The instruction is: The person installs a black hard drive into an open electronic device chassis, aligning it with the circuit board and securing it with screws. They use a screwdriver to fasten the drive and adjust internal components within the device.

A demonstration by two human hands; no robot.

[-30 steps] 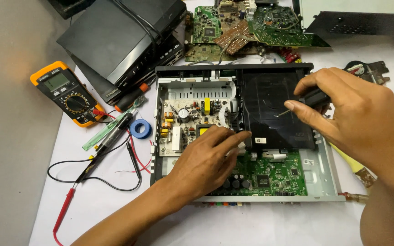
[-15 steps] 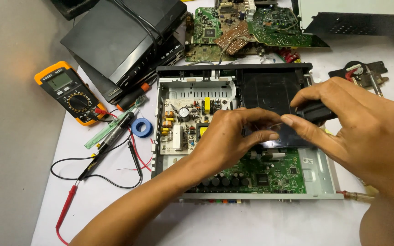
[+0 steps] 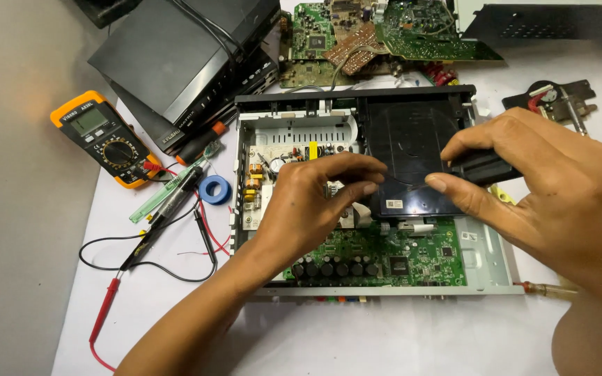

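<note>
An open disc player chassis lies on the white table. Inside are a green circuit board, a white power board and a black disc drive. My left hand reaches in from the lower left, its thumb and fingertips pinched at the drive's left edge. My right hand comes from the right and grips a black block at the drive's right side. What lies under my left palm is hidden.
A yellow multimeter with red and black probe leads, a blue tape roll and a screwdriver lie left of the chassis. Stacked black players, loose circuit boards and a black metal cover sit behind.
My left hand has moved up from the green board to the drive's left edge. My right hand has stayed on the black block at the drive's right side.
</note>
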